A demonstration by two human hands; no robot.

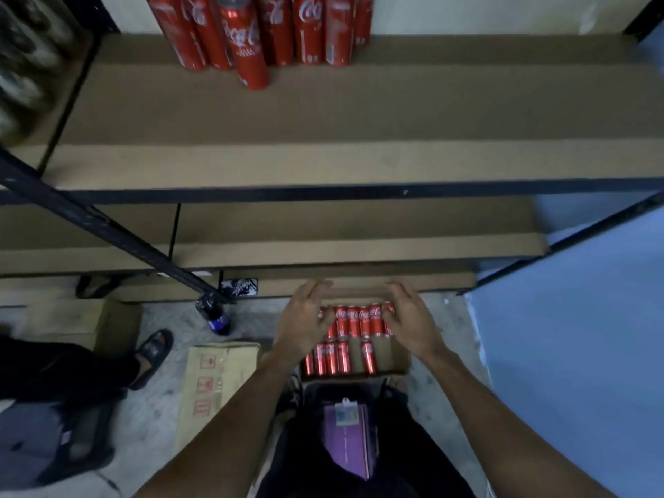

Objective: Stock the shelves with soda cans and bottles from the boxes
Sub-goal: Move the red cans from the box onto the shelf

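Head view, looking down.

- Your left hand [305, 325] and right hand [409, 321] were both held over the open cardboard box [395, 357] on the floor, straight in front of your legs.
- Grip, left: fingers spread and loosely bent, nothing held. The hand hid the left end of the far row.
- Grip, right: fingers apart and slightly curved, nothing clamped. The fingertips [387, 313] overlapped the can at the right end of the far row; you could not tell whether they touched it.
- Box contents: red Coca-Cola cans [359, 321], upright, in 2 rows. Far row: at least 5 cans visible between your hands. Near row: 4 cans side by side, a gap of bare cardboard, then 1 can alone.
- Top shelf [323, 120]: a cluster of tall red cans [309, 26] stood at the back, left of centre, with 1 can [248, 48] just in front of the rest.
- Floor, left of the box: a flattened carton [215, 382] with red handling marks, and a dark bottle with a blue label [215, 318] upright beside the shelf post.
- Further left: a closed cardboard box [86, 321] and another person's sandalled foot [152, 354].
- Right side: a blue wall [575, 354].
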